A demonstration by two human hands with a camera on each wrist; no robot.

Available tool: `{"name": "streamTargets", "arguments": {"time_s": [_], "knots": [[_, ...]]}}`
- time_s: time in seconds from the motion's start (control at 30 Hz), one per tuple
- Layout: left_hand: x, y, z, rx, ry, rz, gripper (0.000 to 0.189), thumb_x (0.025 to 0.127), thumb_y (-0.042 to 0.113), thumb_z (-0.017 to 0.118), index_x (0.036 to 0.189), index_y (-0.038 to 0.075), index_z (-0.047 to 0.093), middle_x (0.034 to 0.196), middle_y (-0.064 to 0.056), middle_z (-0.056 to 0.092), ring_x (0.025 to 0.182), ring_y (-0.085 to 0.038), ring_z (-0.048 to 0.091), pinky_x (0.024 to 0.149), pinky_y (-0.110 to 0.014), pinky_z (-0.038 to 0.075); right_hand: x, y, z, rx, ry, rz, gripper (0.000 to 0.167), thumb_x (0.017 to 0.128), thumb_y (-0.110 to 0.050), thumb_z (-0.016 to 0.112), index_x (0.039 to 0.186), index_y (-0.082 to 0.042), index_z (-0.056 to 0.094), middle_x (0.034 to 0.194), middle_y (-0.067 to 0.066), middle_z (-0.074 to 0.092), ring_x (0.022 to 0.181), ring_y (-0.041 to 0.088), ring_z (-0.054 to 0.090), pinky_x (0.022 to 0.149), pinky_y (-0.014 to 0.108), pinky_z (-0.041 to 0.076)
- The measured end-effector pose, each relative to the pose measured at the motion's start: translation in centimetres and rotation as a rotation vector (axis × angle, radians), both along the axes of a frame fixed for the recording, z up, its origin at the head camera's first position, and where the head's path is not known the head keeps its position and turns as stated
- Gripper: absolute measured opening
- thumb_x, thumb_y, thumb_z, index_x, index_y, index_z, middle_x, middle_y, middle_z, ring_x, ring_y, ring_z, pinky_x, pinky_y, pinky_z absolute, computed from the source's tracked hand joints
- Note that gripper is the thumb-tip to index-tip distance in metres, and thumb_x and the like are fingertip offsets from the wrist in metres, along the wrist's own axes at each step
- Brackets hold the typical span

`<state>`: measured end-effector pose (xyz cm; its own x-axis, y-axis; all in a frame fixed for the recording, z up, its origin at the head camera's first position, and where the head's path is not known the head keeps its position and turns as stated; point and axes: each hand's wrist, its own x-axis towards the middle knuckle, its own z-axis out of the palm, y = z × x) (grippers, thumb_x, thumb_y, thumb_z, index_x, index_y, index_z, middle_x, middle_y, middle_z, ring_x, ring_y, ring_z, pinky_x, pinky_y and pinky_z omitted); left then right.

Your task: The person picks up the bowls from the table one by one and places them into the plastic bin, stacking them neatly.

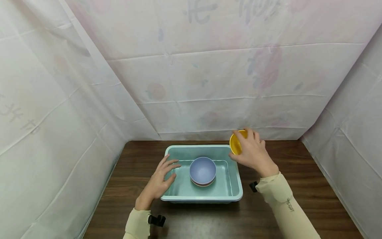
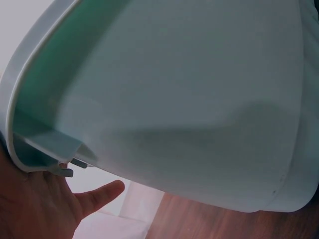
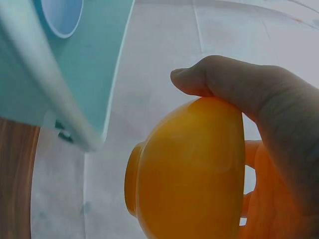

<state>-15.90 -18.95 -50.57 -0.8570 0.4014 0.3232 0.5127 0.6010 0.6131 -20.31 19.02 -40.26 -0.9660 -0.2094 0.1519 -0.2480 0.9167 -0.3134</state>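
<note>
My right hand [image 1: 253, 151] grips a yellow bowl [image 1: 235, 144] by its rim, thumb on one side and fingers on the other. The bowl is tilted on its side above the right rim of a pale green plastic basin [image 1: 222, 196]. In the right wrist view the bowl's rounded outside [image 3: 192, 169] and foot ring show. Inside the basin, a blue-purple bowl [image 1: 203, 170] sits on top of at least one other bowl, of which only a reddish edge [image 1: 203, 184] shows. My left hand [image 1: 159, 179] is at the basin's left rim, fingers spread and holding nothing.
The basin stands on a dark wood-grain table [image 1: 283, 166]. Pale printed cloth [image 1: 209, 83] hangs behind the table and along both sides. A black strap piece [image 1: 156, 220] is on the left wrist, another [image 1: 253, 186] by the right.
</note>
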Motion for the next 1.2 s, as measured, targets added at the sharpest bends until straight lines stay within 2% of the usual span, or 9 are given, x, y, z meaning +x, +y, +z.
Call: {"name": "streamTargets", "arguments": {"time_s": [0.47,0.87,1.2], "knots": [[-0.2,0.0,-0.1,-0.002,0.001,-0.012,0.034,0.106,0.025,0.059,0.135,0.011,0.068,0.150,-0.010,0.055,0.157,-0.039,0.020,0.113,-0.074,0.028,-0.7,-3.1,-0.3,0.002,-0.022,0.074,0.090,0.083,-0.052,0.079,0.159,-0.029,0.037,0.160,0.025,0.027,0.141,0.052,0.029,0.097,0.076,0.037],[-0.2,-0.2,-0.3,-0.001,0.002,-0.008,0.033,0.106,0.025,0.057,0.135,0.012,0.068,0.151,-0.008,0.055,0.156,-0.040,0.020,0.112,-0.075,0.028,-1.3,-5.8,-1.7,0.002,-0.035,0.198,0.088,0.081,-0.056,0.080,0.156,-0.028,0.044,0.160,0.019,0.032,0.142,0.046,0.032,0.099,0.068,0.040],[-0.1,-0.1,-0.1,0.005,-0.008,-0.005,0.034,0.105,0.026,0.059,0.135,0.013,0.068,0.150,-0.007,0.056,0.157,-0.038,0.020,0.114,-0.074,0.027,-1.5,-7.6,-3.0,0.037,-0.051,0.295,0.088,0.081,-0.052,0.082,0.156,-0.030,0.043,0.160,0.018,0.032,0.143,0.044,0.034,0.098,0.064,0.042]]}}
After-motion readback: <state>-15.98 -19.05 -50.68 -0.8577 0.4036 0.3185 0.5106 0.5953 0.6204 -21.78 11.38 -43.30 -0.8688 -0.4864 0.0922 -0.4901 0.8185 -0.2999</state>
